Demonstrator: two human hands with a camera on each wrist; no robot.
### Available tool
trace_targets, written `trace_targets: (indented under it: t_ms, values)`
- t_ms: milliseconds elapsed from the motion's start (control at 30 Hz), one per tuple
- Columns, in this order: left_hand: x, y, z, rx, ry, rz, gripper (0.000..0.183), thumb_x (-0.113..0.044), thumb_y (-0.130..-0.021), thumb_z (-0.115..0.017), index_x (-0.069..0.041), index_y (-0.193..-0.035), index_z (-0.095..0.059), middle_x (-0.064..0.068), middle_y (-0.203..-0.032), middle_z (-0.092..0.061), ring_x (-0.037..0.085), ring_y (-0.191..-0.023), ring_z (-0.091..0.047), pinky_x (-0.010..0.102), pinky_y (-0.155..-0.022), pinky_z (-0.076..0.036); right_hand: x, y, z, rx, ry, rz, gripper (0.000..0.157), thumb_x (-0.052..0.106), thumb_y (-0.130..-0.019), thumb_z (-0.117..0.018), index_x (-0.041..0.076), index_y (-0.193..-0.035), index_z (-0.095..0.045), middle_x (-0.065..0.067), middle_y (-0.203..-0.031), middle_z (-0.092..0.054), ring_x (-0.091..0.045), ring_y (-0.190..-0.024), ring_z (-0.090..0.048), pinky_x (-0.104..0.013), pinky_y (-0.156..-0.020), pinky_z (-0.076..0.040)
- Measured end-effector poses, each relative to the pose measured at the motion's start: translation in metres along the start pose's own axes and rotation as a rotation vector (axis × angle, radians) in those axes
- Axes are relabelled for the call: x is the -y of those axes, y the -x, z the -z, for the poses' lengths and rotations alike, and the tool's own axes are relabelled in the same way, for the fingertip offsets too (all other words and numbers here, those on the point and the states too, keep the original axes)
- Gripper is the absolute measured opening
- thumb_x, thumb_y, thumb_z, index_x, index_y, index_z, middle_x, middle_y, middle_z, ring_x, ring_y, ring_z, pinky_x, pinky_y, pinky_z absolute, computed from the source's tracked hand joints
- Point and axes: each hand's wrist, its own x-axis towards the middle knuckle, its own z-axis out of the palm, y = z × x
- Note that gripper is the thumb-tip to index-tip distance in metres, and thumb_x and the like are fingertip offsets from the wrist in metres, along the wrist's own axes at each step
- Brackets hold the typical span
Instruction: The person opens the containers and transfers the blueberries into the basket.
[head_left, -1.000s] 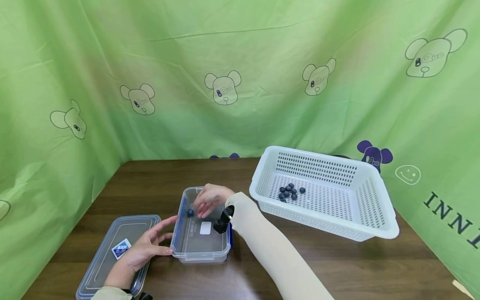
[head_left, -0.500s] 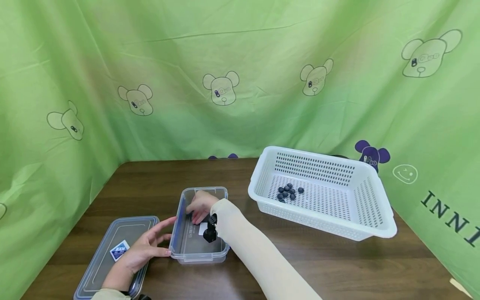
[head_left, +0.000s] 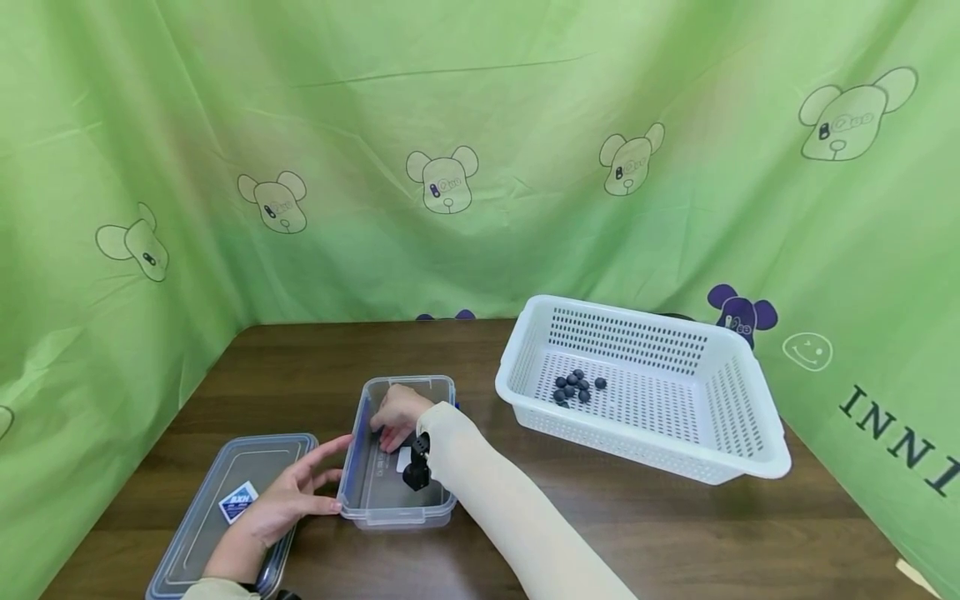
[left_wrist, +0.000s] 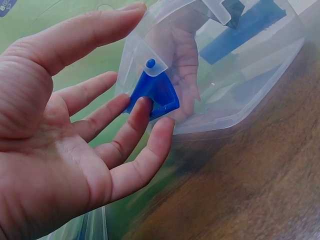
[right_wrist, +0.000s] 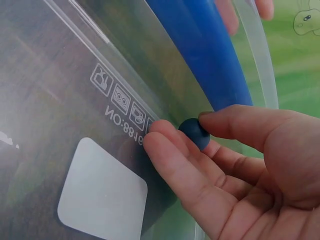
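Note:
An open clear plastic box [head_left: 401, 518] stands on the table. Inside it, near the left wall, is my right hand [head_left: 400, 414]. Its thumb and fingers pinch a small dark blue ball [right_wrist: 194, 133] low over the box floor, as the right wrist view shows; the head view hides the ball behind the hand. My left hand [head_left: 288, 492] rests along the box's left side, thumb at the near corner and fingers loosely extended. In the left wrist view its fingertips are right at a blue latch [left_wrist: 155, 95] hanging from the rim.
A white perforated basket [head_left: 637, 446] on the right has several dark blue balls [head_left: 573, 385] on its floor. A clear blue-edged lid [head_left: 198, 537] with a diamond sticker lies left, partly under my left forearm. Behind the table hangs a green cloth [head_left: 360, 258].
My right hand has gone down and slightly left, deeper into the box, carrying the ball out of the head view. My left hand keeps its place at the box.

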Motion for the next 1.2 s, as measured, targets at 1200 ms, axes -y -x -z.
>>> trace_targets:
  t_ms: [1200]
  values:
    - [-0.002,0.001,-0.001,-0.034,-0.004,0.016,0.073,0.001,-0.084,-0.073,-0.018,-0.149,-0.046,-0.017,-0.142,-0.046,0.019,-0.114,-0.057,0.029,-0.088,-0.051,-0.011,0.034,0.154,0.000,-0.288,0.136,0.030,-0.002,-0.096,-0.057,-0.020,-0.121,-0.056,-0.015,-0.073,-0.067,-0.019,-0.061,-0.068,-0.036,-0.072,-0.059]
